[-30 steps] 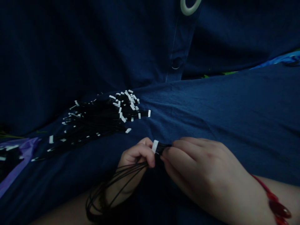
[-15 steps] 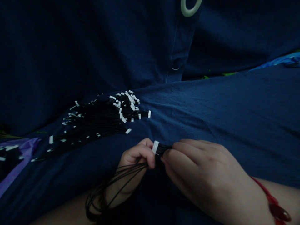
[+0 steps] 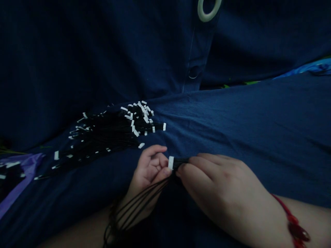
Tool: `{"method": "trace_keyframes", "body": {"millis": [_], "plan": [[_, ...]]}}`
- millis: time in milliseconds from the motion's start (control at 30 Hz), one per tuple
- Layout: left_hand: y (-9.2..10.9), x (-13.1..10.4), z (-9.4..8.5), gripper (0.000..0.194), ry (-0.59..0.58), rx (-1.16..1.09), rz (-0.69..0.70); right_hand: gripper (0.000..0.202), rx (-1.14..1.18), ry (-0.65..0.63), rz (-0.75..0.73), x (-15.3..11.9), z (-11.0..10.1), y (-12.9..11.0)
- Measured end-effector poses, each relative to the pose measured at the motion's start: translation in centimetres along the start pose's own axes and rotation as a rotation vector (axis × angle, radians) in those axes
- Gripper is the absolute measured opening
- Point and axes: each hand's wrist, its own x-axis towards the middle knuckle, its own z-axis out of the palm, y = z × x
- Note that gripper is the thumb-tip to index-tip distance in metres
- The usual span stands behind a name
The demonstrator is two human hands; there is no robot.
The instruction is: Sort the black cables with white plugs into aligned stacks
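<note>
In the head view my right hand (image 3: 219, 182) is closed around a bundle of thin black wires (image 3: 180, 161), knuckles up. At the bundle's left end is a flat white connector (image 3: 171, 163). My left hand (image 3: 152, 168) lies just left of it, index finger stretched out and apart, the other fingers loosely curled. Its thumb tip touches or nearly touches the connector's lower edge. Several loose black wires (image 3: 144, 193) run from beneath the connector across my left thumb and loop down over the wrist. The fingertips of my right hand are hidden.
Dark blue cloth (image 3: 245, 120) spreads under the hands. A pile of black wires with white ends (image 3: 108, 134) lies on it, left of centre. At the left edge is a purple bag (image 3: 32, 165) with similar pieces. A pale ring (image 3: 207, 15) hangs at the top.
My left index finger has lifted and straightened away from the wires and thumb. The loose wires have shifted right. My right hand keeps its grip almost in place.
</note>
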Motion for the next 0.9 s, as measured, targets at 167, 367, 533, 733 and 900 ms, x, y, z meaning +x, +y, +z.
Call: {"method": "trace_keyframes", "body": {"millis": [167, 367, 533, 733, 900], "plan": [[-0.4, 2.5, -0.3, 0.018, -0.054, -0.076, -0.074, 0.02, -0.009, -0.01, -0.028, 0.0, 0.1, 0.2], [0.0, 1.4, -0.2, 0.016, -0.035, -0.019, -0.13, 0.022, -0.016, -0.004, -0.059, -0.2, 0.3, 0.3], [-0.3, 2.2, -0.3, 0.019, -0.011, 0.03, -0.15, 0.019, -0.079, 0.002, -0.061, -0.2, 0.8, 1.2], [1.1, 3.1, -0.2, 0.027, -0.091, 0.209, -0.145, 0.023, 0.46, -0.17, 0.252, 0.5, 0.5, 2.9], [2.4, 4.9, -2.7, 0.025, -0.153, 1.168, -0.017, 0.023, 1.403, -0.144, 0.625, 0.9, 1.7, 4.9]]}}
